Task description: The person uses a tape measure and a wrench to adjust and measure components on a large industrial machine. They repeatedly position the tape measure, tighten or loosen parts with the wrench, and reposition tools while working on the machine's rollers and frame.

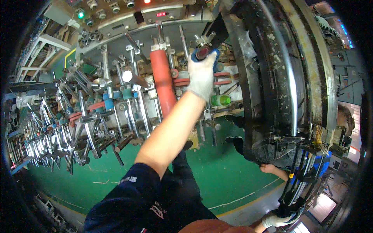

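Note:
My left hand (202, 73), in a white glove with blue at the fingers, reaches forward. It is closed around a dark red, round-ended handle (202, 53) beside a metal rod clamp (205, 39). Left of it stands a long red roller (162, 79); a green plastic bottle (220, 100) lies by my wrist. At the lower right, my gloved right hand (276, 219) appears to grip the lower end of a dark rod assembly (299, 186), with its fingertips partly hidden.
Many metal rods and clamps (87, 124) crowd the left. A large machine frame (268, 70) rises on the right. Another person's bare hand (267, 168) and shoes (235, 140) show near its lower end. Green floor (217, 167) lies below; lit control panels (159, 16) stand at the back.

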Motion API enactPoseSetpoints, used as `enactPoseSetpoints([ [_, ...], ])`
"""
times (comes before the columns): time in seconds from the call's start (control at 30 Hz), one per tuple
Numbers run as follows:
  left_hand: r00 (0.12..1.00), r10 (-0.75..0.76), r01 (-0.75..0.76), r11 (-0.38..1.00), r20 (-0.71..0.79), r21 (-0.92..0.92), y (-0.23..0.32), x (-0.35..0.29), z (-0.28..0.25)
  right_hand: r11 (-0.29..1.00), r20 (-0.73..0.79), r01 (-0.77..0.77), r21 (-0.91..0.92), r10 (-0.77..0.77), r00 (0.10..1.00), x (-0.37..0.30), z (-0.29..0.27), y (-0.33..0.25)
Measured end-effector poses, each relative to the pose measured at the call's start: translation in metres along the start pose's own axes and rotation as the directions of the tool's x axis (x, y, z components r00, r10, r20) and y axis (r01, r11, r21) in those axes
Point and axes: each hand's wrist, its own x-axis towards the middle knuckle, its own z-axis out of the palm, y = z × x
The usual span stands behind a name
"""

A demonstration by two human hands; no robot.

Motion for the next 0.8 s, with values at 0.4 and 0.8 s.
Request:
enactPoseSetpoints([
  [0.4,0.916,0.345,-0.240,0.055,0.207,0.969,-0.021,0.248,0.005,0.976,0.055,0.127,-0.174,-0.119,0.991,0.008,0.051,-0.046],
  [0.8,0.882,0.411,-0.342,0.223,0.230,0.913,-0.031,0.286,0.044,0.968,-0.136,-0.219,-0.120,0.203,0.970,0.006,0.023,-0.040],
])
